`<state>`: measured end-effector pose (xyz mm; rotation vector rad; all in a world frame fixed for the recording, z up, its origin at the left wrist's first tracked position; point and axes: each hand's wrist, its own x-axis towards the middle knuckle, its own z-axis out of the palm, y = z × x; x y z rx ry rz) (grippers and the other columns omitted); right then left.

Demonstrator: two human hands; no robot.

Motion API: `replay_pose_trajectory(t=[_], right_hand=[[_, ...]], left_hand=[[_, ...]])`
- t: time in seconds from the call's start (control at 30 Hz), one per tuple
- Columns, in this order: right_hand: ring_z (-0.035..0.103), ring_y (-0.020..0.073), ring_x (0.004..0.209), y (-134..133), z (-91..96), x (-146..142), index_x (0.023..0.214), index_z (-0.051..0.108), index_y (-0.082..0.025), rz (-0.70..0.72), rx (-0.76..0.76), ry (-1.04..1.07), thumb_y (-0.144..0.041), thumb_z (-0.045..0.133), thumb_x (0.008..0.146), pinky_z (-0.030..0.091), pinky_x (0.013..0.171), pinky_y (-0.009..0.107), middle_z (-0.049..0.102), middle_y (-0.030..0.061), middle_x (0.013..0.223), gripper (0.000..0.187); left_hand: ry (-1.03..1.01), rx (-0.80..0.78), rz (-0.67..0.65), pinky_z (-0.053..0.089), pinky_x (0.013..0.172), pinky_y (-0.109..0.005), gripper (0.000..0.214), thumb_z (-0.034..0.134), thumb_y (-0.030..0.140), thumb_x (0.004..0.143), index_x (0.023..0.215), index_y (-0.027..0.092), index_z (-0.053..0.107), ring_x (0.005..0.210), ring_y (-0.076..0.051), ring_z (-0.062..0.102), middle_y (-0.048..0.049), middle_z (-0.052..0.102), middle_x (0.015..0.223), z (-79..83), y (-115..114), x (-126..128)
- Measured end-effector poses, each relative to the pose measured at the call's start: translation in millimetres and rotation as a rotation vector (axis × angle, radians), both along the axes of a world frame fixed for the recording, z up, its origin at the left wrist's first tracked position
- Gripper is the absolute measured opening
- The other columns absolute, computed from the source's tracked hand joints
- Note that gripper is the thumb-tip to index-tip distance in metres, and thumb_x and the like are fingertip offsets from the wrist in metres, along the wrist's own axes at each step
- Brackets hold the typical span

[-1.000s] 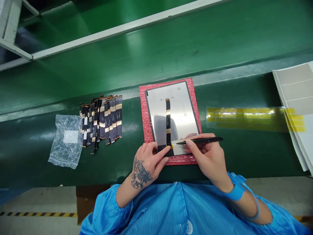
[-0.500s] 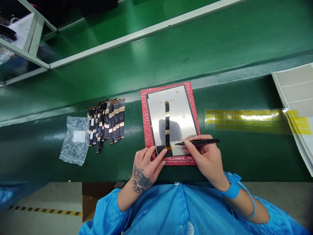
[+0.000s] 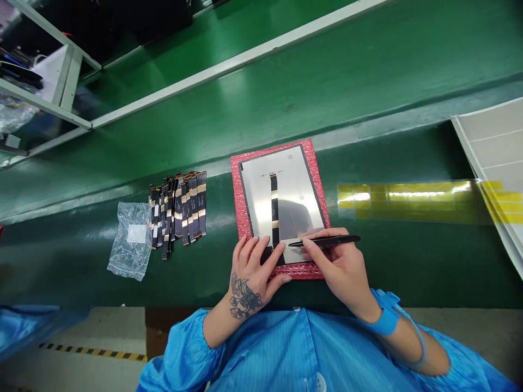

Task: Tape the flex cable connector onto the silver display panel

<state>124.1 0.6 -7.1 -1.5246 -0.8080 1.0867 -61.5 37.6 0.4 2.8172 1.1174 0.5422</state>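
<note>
A silvery display panel lies face down on a pink bubble-wrap sheet before me. Along its back runs a black flex cable with gold bands. My left hand rests over the panel's lower left edge, fingers spread, the index fingertip pressing at the cable's lower end and covering the joint there. Pinched in my right hand are black tweezers, held nearly level, their tip close to my left index fingertip. Whether the tip touches the panel I cannot tell.
On the left lies a pile of flex cables, partly beside a clear zip bag with a white label. To the right is a strip of yellow tape pieces, reaching over pale sheets. A metal rail crosses behind.
My left hand has moved right, its index finger now over the cable's lower end, where yellow tape showed before. The tweezers' tip stays near that spot. The whole view has shifted slightly.
</note>
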Motion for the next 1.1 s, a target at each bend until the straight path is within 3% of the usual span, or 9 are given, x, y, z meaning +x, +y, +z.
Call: replay_pose_trajectory(t=[0.13,0.33,0.6,0.73,0.87,1.1], right_hand=[[0.066,0.0202,0.073,0,0.0,0,0.090,0.055,-0.018,0.008,0.003,-0.025,-0.048,0.067,0.085,0.059,0.064,0.031,0.065,0.0081,0.091,0.033],[0.066,0.0212,0.078,-1,-4.5,0,0.091,0.054,-0.018,0.003,-0.012,-0.055,-0.050,0.067,0.085,0.060,0.067,0.032,0.065,0.0092,0.094,0.035],[0.068,0.0207,0.072,-1,-1.6,0,0.092,0.055,-0.017,-0.020,-0.027,-0.019,-0.051,0.069,0.082,0.061,0.062,0.030,0.067,0.0095,0.094,0.038],[0.068,0.0198,0.071,1,2.9,0,0.090,0.056,-0.018,-0.034,-0.015,0.023,-0.048,0.072,0.081,0.062,0.063,0.029,0.068,0.0080,0.090,0.036],[0.068,0.0193,0.070,3,6.2,-1,0.089,0.056,-0.018,-0.058,0.013,0.087,-0.046,0.075,0.079,0.063,0.063,0.029,0.068,0.0063,0.086,0.035],[0.068,0.0181,0.069,3,5.4,-1,0.087,0.057,-0.018,-0.078,0.045,0.082,-0.041,0.076,0.079,0.062,0.062,0.026,0.068,0.0048,0.082,0.031]], left_hand=[[0.098,0.167,0.015,0.024,0.113,-0.049,0.040,0.052,0.043,0.092,0.121,0.020,0.065,0.113,-0.026,0.047,-0.0099,0.063,0.117,0.5,-7,4],[0.230,0.340,-0.022,0.013,0.120,-0.045,0.030,0.058,0.027,0.088,0.115,0.017,0.068,0.133,-0.023,0.033,-0.0049,0.062,0.126,1.7,-15,13],[0.011,0.204,0.016,0.016,0.117,-0.050,0.032,0.052,0.037,0.093,0.120,0.026,0.065,0.136,-0.024,0.031,-0.0044,0.065,0.121,-11.5,-15,-3],[-0.004,0.154,-0.024,0.021,0.114,-0.056,0.034,0.057,0.044,0.090,0.120,0.032,0.064,0.132,-0.028,0.038,-0.0047,0.062,0.126,-11.3,-12,-10],[0.025,0.126,-0.027,0.017,0.114,-0.059,0.035,0.059,0.047,0.088,0.120,0.035,0.064,0.133,-0.030,0.038,-0.0031,0.060,0.129,-10.8,-10,-12],[-0.021,0.172,-0.010,0.012,0.116,-0.056,0.025,0.060,0.033,0.089,0.112,0.030,0.068,0.137,-0.026,0.032,-0.0020,0.064,0.124,-13.1,-21,-8]])
